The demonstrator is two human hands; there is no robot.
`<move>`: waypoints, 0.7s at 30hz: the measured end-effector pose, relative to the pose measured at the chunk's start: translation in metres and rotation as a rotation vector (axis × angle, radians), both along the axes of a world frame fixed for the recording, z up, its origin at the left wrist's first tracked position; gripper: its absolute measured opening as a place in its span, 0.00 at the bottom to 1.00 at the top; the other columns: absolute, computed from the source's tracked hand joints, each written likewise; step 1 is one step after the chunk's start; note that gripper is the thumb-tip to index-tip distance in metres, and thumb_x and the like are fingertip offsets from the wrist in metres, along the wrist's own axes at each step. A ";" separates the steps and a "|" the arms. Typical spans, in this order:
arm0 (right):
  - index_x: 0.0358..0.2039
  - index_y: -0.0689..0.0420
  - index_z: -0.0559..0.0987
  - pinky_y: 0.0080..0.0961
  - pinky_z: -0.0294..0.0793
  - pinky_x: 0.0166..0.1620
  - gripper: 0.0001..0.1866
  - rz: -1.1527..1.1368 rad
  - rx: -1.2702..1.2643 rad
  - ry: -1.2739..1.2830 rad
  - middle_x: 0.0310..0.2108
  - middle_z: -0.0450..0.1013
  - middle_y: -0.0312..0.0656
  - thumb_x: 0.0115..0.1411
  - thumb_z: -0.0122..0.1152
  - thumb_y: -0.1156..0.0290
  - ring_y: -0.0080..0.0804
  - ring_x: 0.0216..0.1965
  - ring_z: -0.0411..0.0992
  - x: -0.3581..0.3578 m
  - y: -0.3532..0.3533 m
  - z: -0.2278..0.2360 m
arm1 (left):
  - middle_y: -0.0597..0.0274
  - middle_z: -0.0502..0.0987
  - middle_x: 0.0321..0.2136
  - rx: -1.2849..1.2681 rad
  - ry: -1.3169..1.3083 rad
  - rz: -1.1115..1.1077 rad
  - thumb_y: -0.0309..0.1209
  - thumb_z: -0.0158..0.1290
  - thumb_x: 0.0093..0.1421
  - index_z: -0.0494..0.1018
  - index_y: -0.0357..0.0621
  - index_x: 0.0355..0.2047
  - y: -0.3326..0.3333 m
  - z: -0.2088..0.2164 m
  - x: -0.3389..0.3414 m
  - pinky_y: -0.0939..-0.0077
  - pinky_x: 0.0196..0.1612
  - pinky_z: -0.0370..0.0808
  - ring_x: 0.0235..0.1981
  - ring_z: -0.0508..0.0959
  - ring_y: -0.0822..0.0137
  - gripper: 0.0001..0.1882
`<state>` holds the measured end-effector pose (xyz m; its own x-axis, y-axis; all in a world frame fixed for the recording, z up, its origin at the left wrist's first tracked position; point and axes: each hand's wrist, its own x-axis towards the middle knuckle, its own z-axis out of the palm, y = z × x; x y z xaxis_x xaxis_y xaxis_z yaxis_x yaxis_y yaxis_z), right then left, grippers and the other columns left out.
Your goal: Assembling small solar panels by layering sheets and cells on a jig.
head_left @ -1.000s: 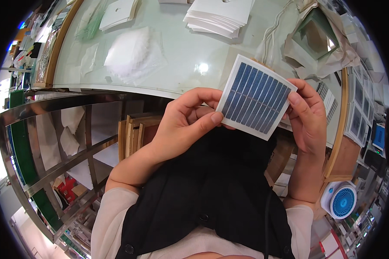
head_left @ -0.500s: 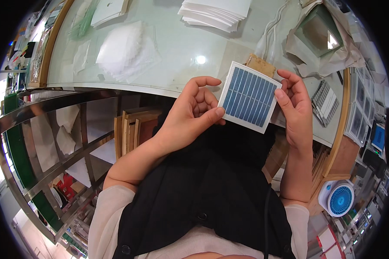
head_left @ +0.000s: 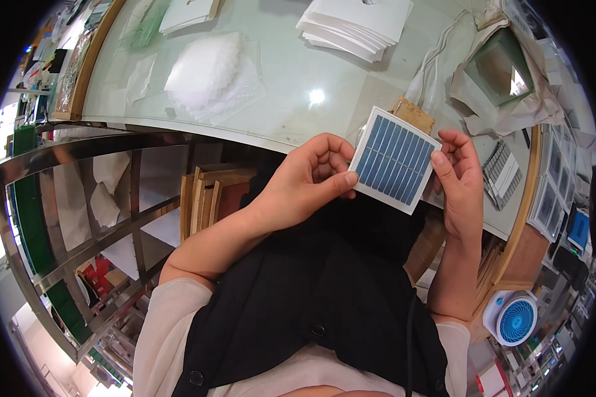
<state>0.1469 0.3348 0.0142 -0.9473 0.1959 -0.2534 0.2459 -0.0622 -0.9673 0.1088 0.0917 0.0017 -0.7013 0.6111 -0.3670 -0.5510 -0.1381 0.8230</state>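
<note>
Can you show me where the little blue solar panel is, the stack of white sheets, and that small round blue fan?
solar panel (head_left: 394,159), head view, middle of its blue striped face.
stack of white sheets (head_left: 359,21), head view, top sheet of the pile on the table.
blue fan (head_left: 513,319), head view, centre of its round grille.

I saw the solar panel held between my hands, the left hand gripping its left edge and the right hand its right edge, just above the near edge of the worktop. Behind the panel, a small board lay on the worktop, partly covered by it. Farther back sat a stack of sheets, and to its left a pile of bagged material. At the right end lay an open box in its wrapping. A metal rack stood below the worktop on my left, and a small fan lay low on my right.
</note>
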 end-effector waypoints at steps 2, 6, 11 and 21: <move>0.48 0.61 0.69 0.09 0.60 0.31 0.18 -0.002 -0.008 -0.013 0.31 0.64 0.29 0.60 0.60 0.72 0.12 0.30 0.62 0.001 0.001 -0.002 | 0.68 0.71 0.31 -0.003 0.007 -0.007 0.23 0.53 0.60 0.65 0.38 0.43 0.000 -0.001 0.000 0.83 0.40 0.75 0.32 0.74 0.78 0.12; 0.46 0.60 0.69 0.09 0.59 0.27 0.16 -0.015 -0.012 -0.027 0.31 0.66 0.29 0.60 0.60 0.71 0.11 0.29 0.62 -0.003 0.000 -0.002 | 0.68 0.71 0.30 0.010 0.024 0.010 0.23 0.53 0.60 0.65 0.38 0.43 0.001 -0.003 -0.001 0.84 0.39 0.74 0.31 0.75 0.78 0.12; 0.48 0.60 0.68 0.09 0.58 0.25 0.16 0.025 0.060 -0.024 0.33 0.66 0.30 0.62 0.57 0.69 0.12 0.25 0.60 -0.001 -0.001 -0.006 | 0.68 0.71 0.29 0.035 0.104 0.072 0.22 0.53 0.60 0.65 0.37 0.44 -0.001 -0.007 0.005 0.85 0.38 0.74 0.31 0.75 0.78 0.12; 0.54 0.66 0.66 0.28 0.64 0.57 0.21 -0.063 -0.234 0.224 0.50 0.70 0.45 0.61 0.56 0.76 0.32 0.52 0.68 0.052 -0.009 0.003 | 0.67 0.72 0.32 -0.009 0.521 -0.063 0.21 0.54 0.59 0.66 0.40 0.46 0.000 0.011 0.024 0.82 0.42 0.71 0.35 0.73 0.78 0.15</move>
